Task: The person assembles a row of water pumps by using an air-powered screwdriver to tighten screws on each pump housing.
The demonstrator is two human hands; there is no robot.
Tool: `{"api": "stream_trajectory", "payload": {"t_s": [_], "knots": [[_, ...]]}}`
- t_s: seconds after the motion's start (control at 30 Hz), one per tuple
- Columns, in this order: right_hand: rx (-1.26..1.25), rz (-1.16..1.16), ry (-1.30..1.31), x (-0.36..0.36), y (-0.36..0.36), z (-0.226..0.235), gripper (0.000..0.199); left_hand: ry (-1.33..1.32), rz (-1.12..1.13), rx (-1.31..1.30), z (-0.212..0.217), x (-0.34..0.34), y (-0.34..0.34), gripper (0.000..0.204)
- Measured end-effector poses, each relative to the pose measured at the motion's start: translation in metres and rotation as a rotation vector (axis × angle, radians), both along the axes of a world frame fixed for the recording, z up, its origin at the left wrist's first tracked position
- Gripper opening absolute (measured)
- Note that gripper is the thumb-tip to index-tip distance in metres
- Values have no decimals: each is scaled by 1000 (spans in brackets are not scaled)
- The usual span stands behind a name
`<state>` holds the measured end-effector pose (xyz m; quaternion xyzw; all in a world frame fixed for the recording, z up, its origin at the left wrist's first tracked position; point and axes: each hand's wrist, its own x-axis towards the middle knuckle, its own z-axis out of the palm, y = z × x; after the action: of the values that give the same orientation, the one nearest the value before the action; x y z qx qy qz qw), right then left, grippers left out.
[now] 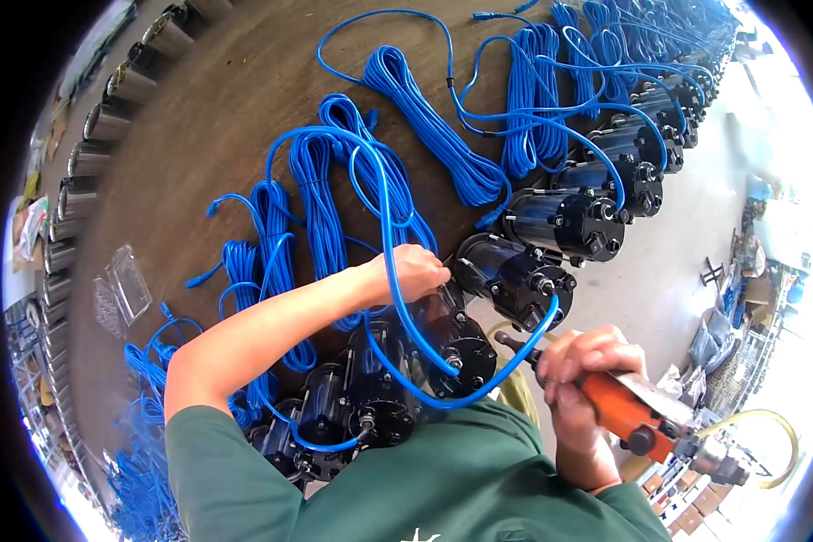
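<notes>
My left hand (408, 271) is closed, its fingertips pressed together at the far end of a black cylindrical motor unit (461, 352). Whatever lies between the fingers is hidden. My right hand (587, 370) wraps round an orange air tool (621, 411), held to the right of the units, its dark narrow tip pointing left toward them. A yellow hose (772, 415) loops from the tool's silver rear end. Just beyond my left hand lies another black unit (515, 280). A thick blue cable (384, 208) arches over my left forearm into the nearer unit's end cap.
Black units run in a row along the table's (217, 108) near edge, up to the far right. Bundled blue cables (438, 126) lie beside them. Several metal cylinders (108, 122) line the far left edge. Clear plastic pieces (128, 285) lie on the left.
</notes>
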<state>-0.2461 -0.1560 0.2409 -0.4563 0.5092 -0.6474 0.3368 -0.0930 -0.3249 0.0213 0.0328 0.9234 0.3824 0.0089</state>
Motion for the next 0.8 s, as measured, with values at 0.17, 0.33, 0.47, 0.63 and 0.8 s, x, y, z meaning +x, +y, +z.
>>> {"api": "stream_trajectory", "payload": {"t_s": [0.17,0.33,0.47,0.63,0.8], "knots": [[-17,18,-12,12,-20,-17,35,-109,-94,48,6,-17,-4,14],[63,35,65,24,-20,-20,30,4,-62,126,0,-11,-4,5],[-31,30,24,27,-27,-34,30,-55,-32,172,-6,-7,4,8],[-58,130,86,23,-28,-50,24,-23,-46,162,7,-1,1,4],[6,54,239,30,-31,-52,27,53,-22,97,15,4,3,8]]}}
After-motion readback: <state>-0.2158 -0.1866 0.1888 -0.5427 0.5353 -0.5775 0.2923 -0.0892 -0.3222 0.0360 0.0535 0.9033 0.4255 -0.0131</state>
